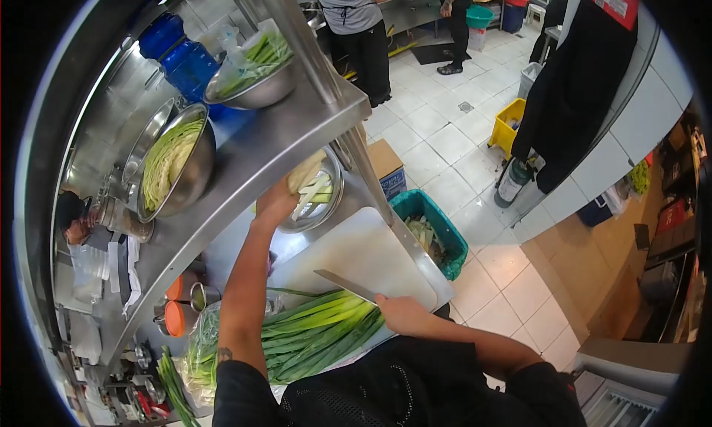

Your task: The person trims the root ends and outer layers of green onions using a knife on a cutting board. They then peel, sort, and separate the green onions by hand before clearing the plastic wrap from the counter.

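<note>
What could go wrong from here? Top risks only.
1. Cut: the right hand holds a knife with its tip toward the left forearm. Bringing the left hand back carelessly might brush the blade.
2. Spill: the left hand is at the bowl, by pale cut pieces; some could drop outside the rim.
3. Loss: the bin sits just beyond the cutting board's end, so food pushed that way may fall in.
</note>
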Demonstrator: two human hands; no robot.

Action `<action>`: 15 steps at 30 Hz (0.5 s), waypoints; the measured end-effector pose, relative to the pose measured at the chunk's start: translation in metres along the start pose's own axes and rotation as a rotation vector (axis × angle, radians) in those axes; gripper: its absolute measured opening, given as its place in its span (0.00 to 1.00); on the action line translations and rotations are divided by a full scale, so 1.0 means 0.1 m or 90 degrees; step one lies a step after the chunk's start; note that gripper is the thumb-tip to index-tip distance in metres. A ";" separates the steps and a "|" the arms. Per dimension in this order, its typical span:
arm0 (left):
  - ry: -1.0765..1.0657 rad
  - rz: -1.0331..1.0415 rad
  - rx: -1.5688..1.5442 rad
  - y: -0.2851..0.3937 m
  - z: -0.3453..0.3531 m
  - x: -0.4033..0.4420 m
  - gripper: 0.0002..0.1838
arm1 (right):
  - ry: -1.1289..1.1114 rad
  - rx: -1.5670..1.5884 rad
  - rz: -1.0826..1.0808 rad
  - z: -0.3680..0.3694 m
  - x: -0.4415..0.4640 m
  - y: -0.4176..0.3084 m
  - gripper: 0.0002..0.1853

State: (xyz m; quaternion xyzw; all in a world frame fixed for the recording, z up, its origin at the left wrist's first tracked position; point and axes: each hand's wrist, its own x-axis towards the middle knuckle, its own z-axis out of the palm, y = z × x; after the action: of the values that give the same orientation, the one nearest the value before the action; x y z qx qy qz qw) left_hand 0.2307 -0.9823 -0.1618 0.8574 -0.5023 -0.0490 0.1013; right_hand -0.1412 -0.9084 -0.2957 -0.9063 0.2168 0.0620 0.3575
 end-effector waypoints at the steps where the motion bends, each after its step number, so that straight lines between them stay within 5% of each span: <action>1: -0.083 -0.089 0.019 -0.02 0.04 0.10 0.53 | -0.020 0.009 0.009 -0.01 0.01 0.00 0.11; 5: -0.150 0.088 0.010 -0.41 0.49 0.37 0.62 | -0.028 0.027 0.019 0.07 0.06 0.04 0.15; 6: -0.220 0.101 0.029 -0.46 0.54 0.38 0.71 | -0.028 0.031 0.024 0.06 0.08 0.05 0.15; 9: -0.155 0.167 0.042 -0.64 0.67 0.38 0.78 | -0.061 0.041 0.057 0.06 0.11 0.05 0.14; 10: -0.264 0.163 -0.230 -0.69 0.62 0.40 0.80 | -0.050 0.045 0.066 0.05 0.11 0.06 0.13; 11: -0.206 0.091 -0.115 -0.70 0.49 0.36 0.76 | -0.047 0.048 0.073 0.07 0.10 0.07 0.12; 12: -0.256 -0.025 -0.328 -0.39 0.07 0.04 0.66 | -0.039 0.054 0.076 0.11 0.11 0.09 0.12; 13: -0.225 -0.115 -0.329 -0.24 -0.14 -0.16 0.55 | -0.033 0.054 0.078 0.14 0.14 0.12 0.13; 14: -0.107 -0.107 -0.231 -0.26 -0.19 -0.37 0.44 | -0.026 0.056 0.064 0.05 0.14 0.11 0.14; 15: -0.109 -0.137 -0.245 -0.41 -0.07 -0.61 0.44 | -0.014 0.057 0.048 -0.03 0.13 0.08 0.14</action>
State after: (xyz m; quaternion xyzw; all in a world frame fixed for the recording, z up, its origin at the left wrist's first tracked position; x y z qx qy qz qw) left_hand 0.2370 -0.9088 -0.1651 0.8635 -0.3961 -0.2271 0.2143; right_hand -0.1336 -0.9203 -0.3020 -0.8800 0.2493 0.0756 0.3972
